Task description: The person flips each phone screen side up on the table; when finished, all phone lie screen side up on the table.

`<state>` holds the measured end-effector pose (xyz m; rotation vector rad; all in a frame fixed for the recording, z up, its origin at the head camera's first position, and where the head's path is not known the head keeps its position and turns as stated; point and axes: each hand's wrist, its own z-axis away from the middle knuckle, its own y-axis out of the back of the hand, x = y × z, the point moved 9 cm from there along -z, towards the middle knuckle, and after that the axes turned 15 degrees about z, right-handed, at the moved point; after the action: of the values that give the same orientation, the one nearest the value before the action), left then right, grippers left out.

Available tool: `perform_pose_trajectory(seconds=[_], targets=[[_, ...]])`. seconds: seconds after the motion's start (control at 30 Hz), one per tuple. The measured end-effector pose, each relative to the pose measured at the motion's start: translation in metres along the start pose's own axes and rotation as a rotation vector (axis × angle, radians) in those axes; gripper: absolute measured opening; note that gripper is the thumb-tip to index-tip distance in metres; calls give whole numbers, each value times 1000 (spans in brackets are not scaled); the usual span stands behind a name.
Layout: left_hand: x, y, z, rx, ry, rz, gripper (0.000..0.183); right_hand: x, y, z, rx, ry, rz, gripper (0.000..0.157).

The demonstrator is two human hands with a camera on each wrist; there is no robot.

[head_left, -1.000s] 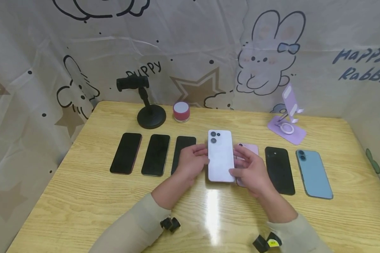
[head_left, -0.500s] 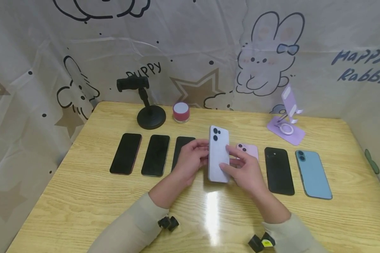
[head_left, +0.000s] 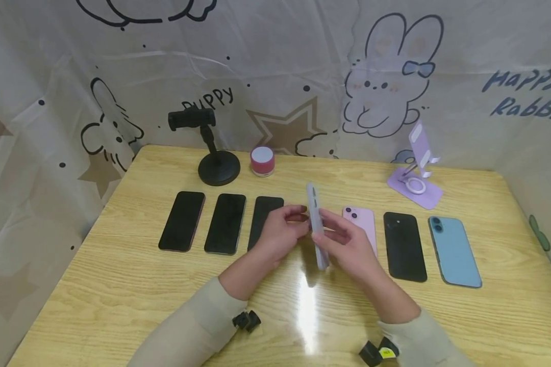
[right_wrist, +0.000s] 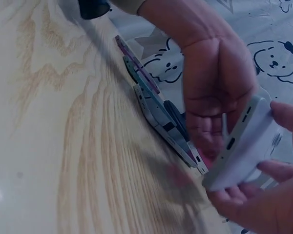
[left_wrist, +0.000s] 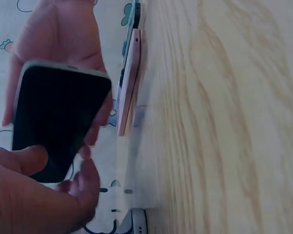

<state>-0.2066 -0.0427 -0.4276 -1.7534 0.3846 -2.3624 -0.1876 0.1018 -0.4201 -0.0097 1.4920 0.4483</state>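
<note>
Over the middle of the table, a pale lilac-white smartphone point(head_left: 313, 203) stands nearly edge-on. My right hand point(head_left: 352, 248) grips it from the right, thumb on its near edge and fingers along its back. My left hand point(head_left: 279, 233) is at its left, fingers loosely bent. In the left wrist view, that hand's thumb rests on the dark screen point(left_wrist: 63, 109). The right wrist view gives the phone's end with its port point(right_wrist: 231, 143). Beside my left hand lies a dark phone point(head_left: 264, 216), partly covered; a pink phone point(head_left: 361, 219) lies beside my right hand.
Farther left lie two black phones point(head_left: 182, 221) point(head_left: 225, 223). To the right are a black phone point(head_left: 405, 247) and a blue phone point(head_left: 455, 252). Along the back stand a black phone holder point(head_left: 219, 168), a pink round speaker point(head_left: 263, 162) and a purple phone stand point(head_left: 415, 187).
The smartphone has turned from showing its back with cameras to standing edge-on, its screen toward my left hand. My right hand has shifted slightly left with it.
</note>
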Motion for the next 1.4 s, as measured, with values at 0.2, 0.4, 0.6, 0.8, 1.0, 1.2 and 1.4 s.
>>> perform_pose_trajectory(seconds=[0.2, 0.4, 0.6, 0.8, 1.0, 1.2, 1.4], targets=[[-1, 5, 1, 38, 43, -141, 51, -9, -6, 5, -147, 79, -221, 53], [9, 9, 3, 136, -31, -174, 41, -10, -6, 6, -178, 87, -324, 50], [13, 16, 4, 241, -51, -217, 41, 8, 11, 1, 88, -81, -151, 42], [8, 13, 1, 198, -21, -261, 44, 23, 22, 2, 200, -198, -27, 47], [3, 9, -4, 158, -23, -272, 45, 30, 22, 2, 189, -231, -13, 50], [-2, 9, -5, 152, 24, -329, 52, 30, 23, -1, 133, -210, 22, 51], [-4, 9, -6, 142, 39, -324, 57, 27, 21, -4, 60, -188, 16, 50]])
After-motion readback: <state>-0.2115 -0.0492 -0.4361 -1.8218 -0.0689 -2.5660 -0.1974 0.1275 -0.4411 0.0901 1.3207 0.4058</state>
